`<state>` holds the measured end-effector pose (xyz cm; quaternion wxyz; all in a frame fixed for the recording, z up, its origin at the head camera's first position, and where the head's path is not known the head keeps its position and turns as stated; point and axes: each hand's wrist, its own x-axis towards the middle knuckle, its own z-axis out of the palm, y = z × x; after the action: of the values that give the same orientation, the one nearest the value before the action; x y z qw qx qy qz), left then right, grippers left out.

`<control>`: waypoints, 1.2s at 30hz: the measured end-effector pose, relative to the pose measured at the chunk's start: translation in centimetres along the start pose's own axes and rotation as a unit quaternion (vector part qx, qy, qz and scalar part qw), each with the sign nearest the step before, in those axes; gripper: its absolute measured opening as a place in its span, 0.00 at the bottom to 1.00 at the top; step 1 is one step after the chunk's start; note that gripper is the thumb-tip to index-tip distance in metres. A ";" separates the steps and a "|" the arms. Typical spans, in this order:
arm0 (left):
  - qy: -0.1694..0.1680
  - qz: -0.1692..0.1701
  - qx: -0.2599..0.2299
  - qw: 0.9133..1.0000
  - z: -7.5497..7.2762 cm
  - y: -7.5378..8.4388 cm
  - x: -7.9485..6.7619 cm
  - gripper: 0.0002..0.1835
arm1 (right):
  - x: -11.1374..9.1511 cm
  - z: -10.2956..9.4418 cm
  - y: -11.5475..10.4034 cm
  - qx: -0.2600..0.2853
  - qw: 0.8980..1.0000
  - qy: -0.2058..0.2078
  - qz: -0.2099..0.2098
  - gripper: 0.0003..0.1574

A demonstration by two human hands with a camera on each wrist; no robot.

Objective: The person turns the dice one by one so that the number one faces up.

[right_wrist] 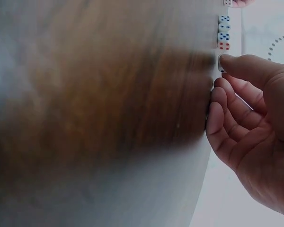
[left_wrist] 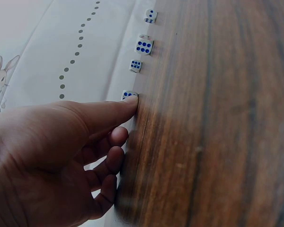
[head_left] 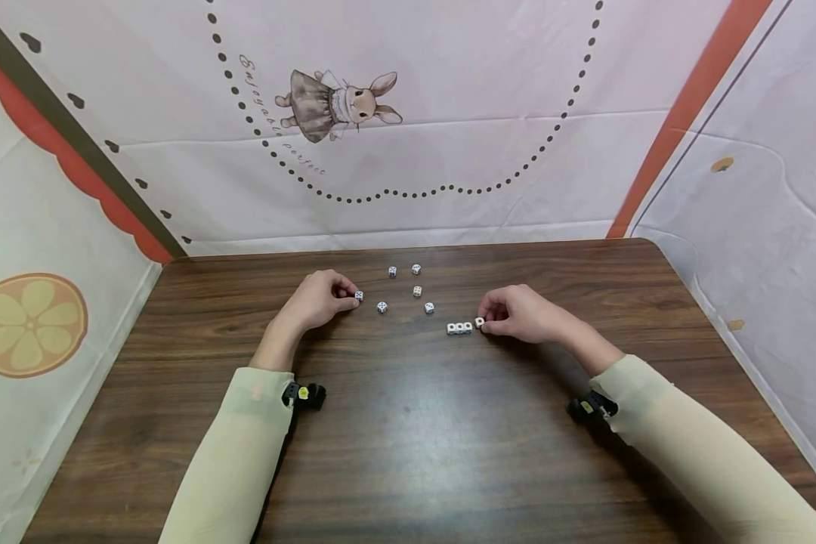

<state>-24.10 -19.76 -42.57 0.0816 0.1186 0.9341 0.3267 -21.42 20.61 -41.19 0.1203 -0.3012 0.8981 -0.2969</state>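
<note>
At the left, my left hand (head_left: 318, 298) pinches a white die (head_left: 359, 295) between thumb and fingers, low at the table top. In the left wrist view the thumb (left_wrist: 116, 112) covers part of that die (left_wrist: 128, 95), which shows blue pips. My right hand (head_left: 525, 313) pinches another white die (head_left: 479, 323) just to the right of a short row of three dice (head_left: 459, 329). A narrow gap separates it from the row. From the right wrist, the thumb (right_wrist: 248, 66) hides most of the held die (right_wrist: 221, 64).
Several loose dice lie between the hands, among them a far die (head_left: 392, 272), one die (head_left: 382, 307) near the left hand and one die (head_left: 429, 308) near the row. The brown wooden table (head_left: 408, 446) meets a printed cloth (head_left: 449, 151) at its back edge.
</note>
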 end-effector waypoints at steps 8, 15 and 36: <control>-0.002 -0.001 0.005 1.000 0.0 0.1 0.0 0.09 | -0.2 0.3 -0.2 -0.002 1.000 0.003 -0.001 0.06; -0.003 -0.001 0.005 1.000 0.1 -0.1 0.1 0.09 | -0.3 0.5 -0.4 0.003 1.000 -0.002 0.002 0.06; -0.001 0.000 0.000 1.000 0.1 0.0 -0.1 0.09 | -0.4 0.7 -1.0 0.009 1.000 0.006 0.029 0.06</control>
<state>-24.03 -19.73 -42.62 0.0831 0.1187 0.9340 0.3265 -20.32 19.84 -41.12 0.1261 -0.2726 0.9044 -0.3030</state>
